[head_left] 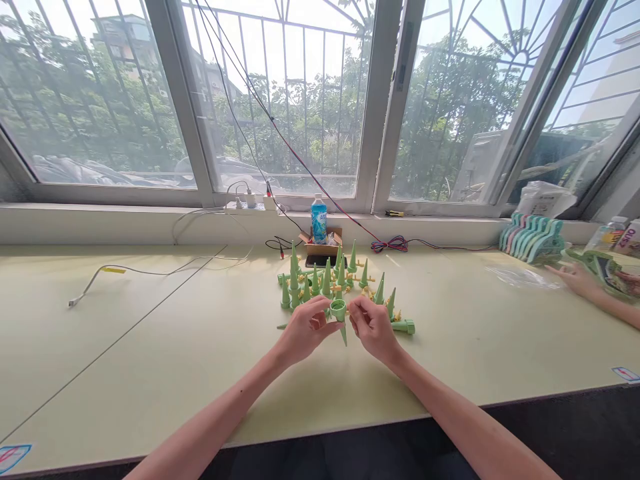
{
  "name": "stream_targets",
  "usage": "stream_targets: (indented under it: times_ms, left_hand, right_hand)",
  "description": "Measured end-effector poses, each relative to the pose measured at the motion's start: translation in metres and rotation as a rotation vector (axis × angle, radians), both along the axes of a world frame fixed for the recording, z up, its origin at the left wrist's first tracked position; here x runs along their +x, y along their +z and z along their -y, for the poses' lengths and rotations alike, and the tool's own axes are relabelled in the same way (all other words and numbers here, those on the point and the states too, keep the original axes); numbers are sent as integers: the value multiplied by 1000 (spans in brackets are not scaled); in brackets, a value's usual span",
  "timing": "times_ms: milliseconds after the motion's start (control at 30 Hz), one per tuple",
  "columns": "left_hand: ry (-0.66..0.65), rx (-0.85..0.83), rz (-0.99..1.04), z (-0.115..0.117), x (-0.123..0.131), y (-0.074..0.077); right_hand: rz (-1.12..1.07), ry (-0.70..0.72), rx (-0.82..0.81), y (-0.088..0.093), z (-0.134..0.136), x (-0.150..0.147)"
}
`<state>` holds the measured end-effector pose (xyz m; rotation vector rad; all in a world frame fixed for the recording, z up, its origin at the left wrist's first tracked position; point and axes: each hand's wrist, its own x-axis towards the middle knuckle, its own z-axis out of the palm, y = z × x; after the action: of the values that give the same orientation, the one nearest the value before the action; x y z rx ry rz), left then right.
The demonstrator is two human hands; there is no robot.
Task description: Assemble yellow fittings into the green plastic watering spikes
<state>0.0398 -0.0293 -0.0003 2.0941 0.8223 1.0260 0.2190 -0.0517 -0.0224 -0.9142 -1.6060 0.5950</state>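
Observation:
Between my two hands sits a green plastic spike point(340, 315) with a round cup top, its point down. My left hand point(306, 329) pinches it from the left with curled fingers. My right hand point(373, 325) closes on its right side, where a small part may be held but is too small to make out. Just behind stands a cluster of several green spikes point(330, 280) upright on the pale table point(150, 347), with small yellow pieces point(361, 277) among them. One green spike point(404, 326) lies on its side to the right.
A blue-labelled bottle point(319, 219) and small cardboard box point(323, 247) stand behind the cluster. Cables point(150, 270) trail across the left of the table and the window sill. At the far right another person's hand point(577, 277) rests near coloured packets point(531, 237).

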Motion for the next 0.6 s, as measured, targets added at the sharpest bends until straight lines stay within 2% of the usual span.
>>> stream_targets:
  times_ms: [400, 600]
  left_hand:
    - [36, 128, -31, 1, 1, 1]
    - [58, 61, -2, 2, 4, 2]
  right_hand:
    - [6, -3, -13, 1, 1, -1]
    - [1, -48, 9, -1, -1, -1]
